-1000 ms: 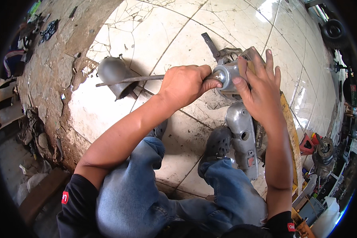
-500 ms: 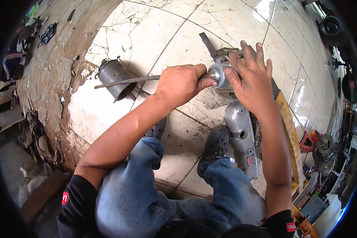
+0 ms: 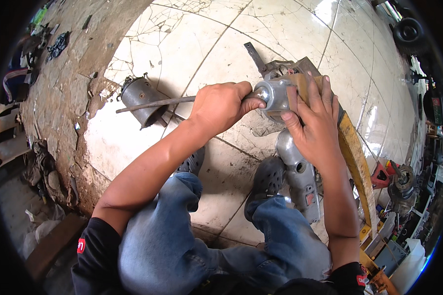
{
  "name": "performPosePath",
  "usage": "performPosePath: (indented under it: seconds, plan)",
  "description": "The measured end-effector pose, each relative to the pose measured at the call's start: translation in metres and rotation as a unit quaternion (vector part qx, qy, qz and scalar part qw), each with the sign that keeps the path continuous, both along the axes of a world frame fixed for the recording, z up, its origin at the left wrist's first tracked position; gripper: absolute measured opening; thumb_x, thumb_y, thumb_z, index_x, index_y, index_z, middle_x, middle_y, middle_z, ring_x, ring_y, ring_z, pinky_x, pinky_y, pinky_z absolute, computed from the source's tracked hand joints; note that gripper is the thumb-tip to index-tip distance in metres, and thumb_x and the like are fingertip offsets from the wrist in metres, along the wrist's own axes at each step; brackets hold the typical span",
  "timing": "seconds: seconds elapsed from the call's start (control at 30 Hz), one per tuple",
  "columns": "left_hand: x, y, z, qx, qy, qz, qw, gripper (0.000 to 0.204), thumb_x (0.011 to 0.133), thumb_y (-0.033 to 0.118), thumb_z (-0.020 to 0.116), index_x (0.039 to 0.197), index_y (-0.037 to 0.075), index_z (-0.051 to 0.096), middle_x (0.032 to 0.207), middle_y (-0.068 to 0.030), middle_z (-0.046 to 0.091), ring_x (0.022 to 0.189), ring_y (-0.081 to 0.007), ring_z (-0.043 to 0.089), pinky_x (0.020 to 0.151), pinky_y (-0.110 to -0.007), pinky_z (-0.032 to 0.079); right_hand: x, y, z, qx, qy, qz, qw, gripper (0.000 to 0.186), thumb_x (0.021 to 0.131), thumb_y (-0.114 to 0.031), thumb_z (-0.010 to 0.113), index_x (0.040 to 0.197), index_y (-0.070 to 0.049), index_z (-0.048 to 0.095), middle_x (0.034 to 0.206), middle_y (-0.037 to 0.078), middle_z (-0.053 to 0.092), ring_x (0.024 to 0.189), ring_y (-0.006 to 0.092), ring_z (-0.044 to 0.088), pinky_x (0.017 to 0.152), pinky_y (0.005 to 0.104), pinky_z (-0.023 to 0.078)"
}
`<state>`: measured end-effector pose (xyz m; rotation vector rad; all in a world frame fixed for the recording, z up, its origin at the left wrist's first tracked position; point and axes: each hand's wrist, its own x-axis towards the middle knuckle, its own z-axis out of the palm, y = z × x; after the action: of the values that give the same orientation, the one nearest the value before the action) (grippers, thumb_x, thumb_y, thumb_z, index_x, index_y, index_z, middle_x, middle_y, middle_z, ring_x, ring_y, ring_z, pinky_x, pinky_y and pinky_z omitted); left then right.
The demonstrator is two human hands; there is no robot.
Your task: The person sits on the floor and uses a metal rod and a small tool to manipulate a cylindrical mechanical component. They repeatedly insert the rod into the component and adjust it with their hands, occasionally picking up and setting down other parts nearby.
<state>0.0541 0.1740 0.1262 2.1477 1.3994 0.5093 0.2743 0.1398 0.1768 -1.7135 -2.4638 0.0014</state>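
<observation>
My left hand (image 3: 221, 105) is wrapped around a long dark metal rod (image 3: 155, 104), whose free end points left. The rod's other end meets the round opening of a silver metal cylinder (image 3: 279, 95). My right hand (image 3: 317, 120) lies over the cylinder's right side, thumb below and fingers stretched along it. Beneath its fingers is a worn brown strip that looks like sandpaper (image 3: 301, 84), bent over the metal; part of it is hidden by the hand.
Behind the cylinder stands a metal clamp or vise (image 3: 280, 69) with a dark flat arm. A dark cylindrical housing (image 3: 142, 98) lies left on cracked tiles. A silver cover (image 3: 300, 172) lies beside my right shoe. A yellow metal bar (image 3: 357, 162) curves along the right, near scattered tools.
My right hand has come down and nearer, onto the cylinder, with the brown strip now showing under its fingers. My left hand and the rod have shifted slightly left.
</observation>
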Motion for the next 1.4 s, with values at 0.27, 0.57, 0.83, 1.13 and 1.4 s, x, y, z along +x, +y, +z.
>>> performPosePath:
  seconds: [0.27,0.57,0.83,1.13,1.4]
  plan:
    - [0.0,-0.001,-0.001,-0.004,-0.008,0.0,1.0,0.044,0.087,0.051,0.064,0.089,0.008,0.062,0.071,-0.0148,0.063,0.072,-0.0374,0.064,0.063,-0.046,0.049,-0.008,0.006,0.0,0.006,0.043,0.012,0.999,0.052,0.092,-0.052,0.057,0.12,-0.01,0.069,0.152,0.017,0.04,0.144,0.0466,0.022,0.109,0.0705,0.018]
    - [0.002,-0.001,0.002,-0.015,0.001,0.005,1.0,0.044,0.087,0.052,0.064,0.09,0.008,0.063,0.07,-0.0151,0.063,0.072,-0.0375,0.064,0.063,-0.046,0.05,-0.007,0.006,0.001,-0.004,0.069,0.017,0.997,0.04,0.092,-0.04,0.063,0.119,-0.011,0.071,0.15,0.017,0.042,0.145,0.0465,0.021,0.11,0.068,0.018]
    - [0.002,-0.002,0.002,-0.013,0.004,0.005,1.0,0.044,0.087,0.051,0.063,0.091,0.007,0.062,0.07,-0.0155,0.063,0.073,-0.0372,0.064,0.063,-0.046,0.05,0.018,0.008,0.016,-0.038,0.341,-0.105,0.933,0.029,0.095,-0.024,0.064,0.114,-0.003,0.07,0.132,0.021,0.056,0.113,0.0356,0.061,0.092,0.0364,0.05]
    - [0.002,-0.001,0.001,-0.004,-0.004,0.005,1.0,0.044,0.087,0.051,0.065,0.091,0.007,0.063,0.07,-0.0155,0.063,0.073,-0.0376,0.064,0.063,-0.046,0.049,0.003,0.003,0.012,-0.007,0.152,-0.047,0.987,0.032,0.091,-0.025,0.066,0.117,-0.005,0.069,0.138,0.017,0.051,0.123,0.0339,0.052,0.097,0.0437,0.044]
    - [0.0,-0.001,-0.001,0.001,-0.014,-0.001,1.0,0.044,0.088,0.051,0.064,0.088,0.006,0.062,0.069,-0.015,0.063,0.072,-0.0376,0.064,0.063,-0.046,0.049,-0.007,-0.019,0.017,-0.013,-0.068,0.012,0.998,0.046,0.09,-0.032,0.065,0.123,0.0,0.064,0.153,0.016,0.037,0.144,0.0393,0.027,0.109,0.057,0.028]
